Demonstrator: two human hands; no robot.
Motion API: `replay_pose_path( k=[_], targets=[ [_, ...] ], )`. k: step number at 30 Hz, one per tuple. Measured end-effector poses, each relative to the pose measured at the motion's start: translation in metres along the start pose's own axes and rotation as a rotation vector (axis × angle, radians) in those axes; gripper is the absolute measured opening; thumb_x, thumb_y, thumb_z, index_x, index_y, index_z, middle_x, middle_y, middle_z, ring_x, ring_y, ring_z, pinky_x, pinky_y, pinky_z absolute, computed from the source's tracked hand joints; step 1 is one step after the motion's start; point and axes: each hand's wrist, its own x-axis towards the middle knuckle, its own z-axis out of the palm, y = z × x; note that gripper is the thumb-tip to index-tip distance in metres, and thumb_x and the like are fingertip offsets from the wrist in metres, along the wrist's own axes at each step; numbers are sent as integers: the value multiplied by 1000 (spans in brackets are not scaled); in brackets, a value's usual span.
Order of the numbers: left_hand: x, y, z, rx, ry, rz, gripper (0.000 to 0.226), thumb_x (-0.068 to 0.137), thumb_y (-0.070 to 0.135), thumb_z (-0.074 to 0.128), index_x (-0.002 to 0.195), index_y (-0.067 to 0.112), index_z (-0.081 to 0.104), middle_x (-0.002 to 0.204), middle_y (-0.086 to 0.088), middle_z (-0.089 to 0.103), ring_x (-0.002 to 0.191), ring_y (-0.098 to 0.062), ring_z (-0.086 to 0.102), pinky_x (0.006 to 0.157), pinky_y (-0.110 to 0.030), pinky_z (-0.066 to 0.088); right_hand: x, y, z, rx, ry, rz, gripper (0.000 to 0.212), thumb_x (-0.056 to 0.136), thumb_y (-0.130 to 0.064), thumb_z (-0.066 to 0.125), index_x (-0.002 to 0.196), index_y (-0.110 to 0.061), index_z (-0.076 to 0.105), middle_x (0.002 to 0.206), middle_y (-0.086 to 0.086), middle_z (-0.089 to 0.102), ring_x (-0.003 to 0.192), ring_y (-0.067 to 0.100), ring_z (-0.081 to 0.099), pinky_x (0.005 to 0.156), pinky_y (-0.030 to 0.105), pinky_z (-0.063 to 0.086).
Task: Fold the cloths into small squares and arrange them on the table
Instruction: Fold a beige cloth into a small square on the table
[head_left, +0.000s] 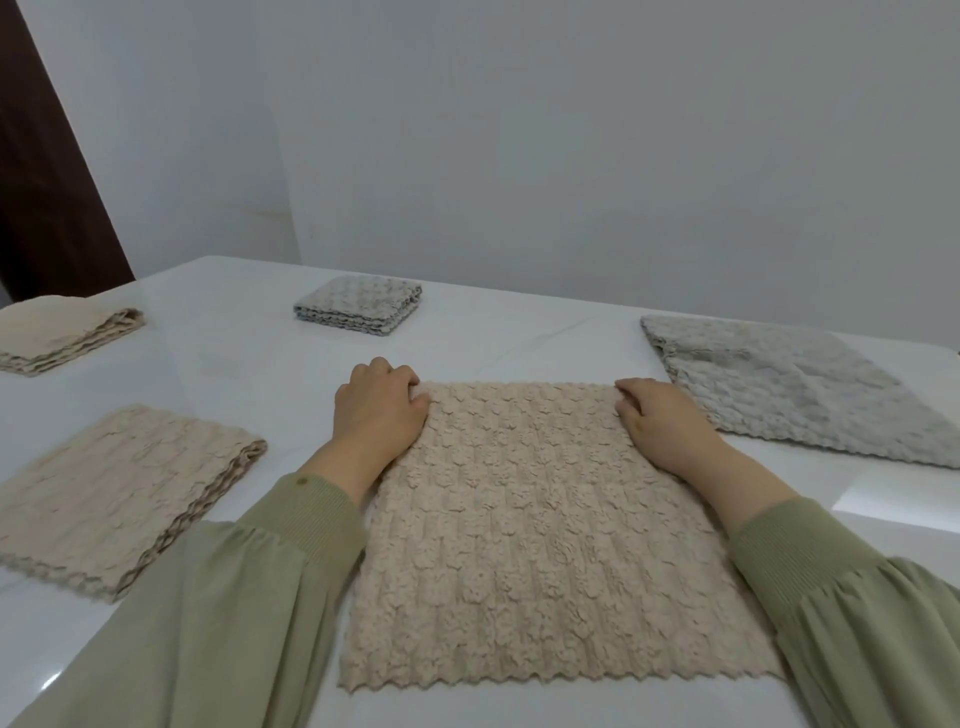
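**Bare lanes of table run between five cloths**

The widest open stretch of table lies beyond the beige cloth, back to the wall, broken only by the grey square at far centre-left. A clear strip parts the beige cloth from the grey cloth on the right, its near end crossed by the right hand and right sleeve. The left hand and left sleeve fill much of the gap to the near fold. A bare band separates that fold from the far stack.
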Motion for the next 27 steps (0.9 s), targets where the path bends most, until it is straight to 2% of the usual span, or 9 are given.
replay_pose_path(
  k=[3, 6, 10, 14, 15, 17, 19, 22, 27],
  targets=[
    [-2, 0, -2, -46, 9, -1, 25, 95, 33, 47, 112, 18, 57, 114, -3, 53, 109, -23, 43, 87, -35, 38, 1, 0, 1, 10, 25, -11, 39, 97, -20, 43, 134, -10, 48, 128, 13, 54, 116, 31, 48, 98, 37, 38],
    [-4, 1, -5, -136, 42, 11, 7, 93, 17, 50, 97, 18, 55, 99, 0, 56, 100, -22, 48, 78, -32, 39, 0, 2, 1, 72, 35, -19, 39, 94, -16, 48, 133, -10, 48, 117, 11, 54, 111, 29, 47, 95, 35, 37],
    [-10, 1, -7, -297, 71, -5, 20, 87, 0, 47, 94, 18, 52, 89, 1, 58, 86, -21, 52, 67, -29, 35, -2, 0, -3, 160, 21, -3, 42, 92, -10, 52, 134, -12, 49, 97, 6, 50, 101, 26, 47, 86, 30, 36],
    [-12, 1, -10, -404, 53, -35, 33, 85, -2, 47, 106, 20, 59, 92, 3, 59, 89, -18, 53, 73, -28, 40, -5, -3, -13, 199, -25, 67, 45, 91, -9, 53, 135, -12, 48, 130, 10, 54, 121, 28, 46, 101, 35, 36],
    [-11, 1, -10, -405, 52, -38, 32, 85, -2, 46, 105, 19, 60, 92, 4, 59, 90, -19, 53, 74, -29, 41, -5, -3, -15, 180, -32, 86, 42, 90, -11, 54, 132, -10, 51, 131, 10, 55, 121, 27, 48, 100, 35, 38],
    [-11, 1, -11, -388, 49, -37, 22, 86, 1, 46, 94, 15, 62, 86, 1, 60, 86, -22, 54, 71, -31, 43, -4, -5, -19, 140, -30, 111, 29, 88, -11, 55, 114, -4, 62, 111, 12, 64, 105, 29, 56, 87, 37, 46],
    [-11, 2, -11, -365, 51, -36, 14, 89, 8, 49, 76, 12, 54, 73, -1, 55, 75, -23, 51, 61, -32, 36, -4, -6, -21, 115, -1, 116, 17, 82, -6, 54, 96, -1, 64, 93, 13, 61, 87, 28, 54, 70, 34, 46],
    [-12, 3, -11, -360, 65, -30, 33, 91, 17, 53, 62, 15, 38, 63, 0, 45, 66, -22, 42, 53, -30, 27, -2, -7, -21, 100, 56, 111, 16, 77, 0, 55, 91, -7, 58, 93, 10, 51, 84, 24, 46, 65, 28, 33],
    [-13, 3, -14, -338, 213, -87, 18, 90, 21, 55, 76, 17, 66, 63, 11, 48, 72, -17, 48, 57, -28, 29, -3, -3, -27, 130, 196, 169, 7, 75, 0, 53, 72, -2, 59, 71, 14, 57, 70, 29, 52, 51, 27, 32]
  ],
)
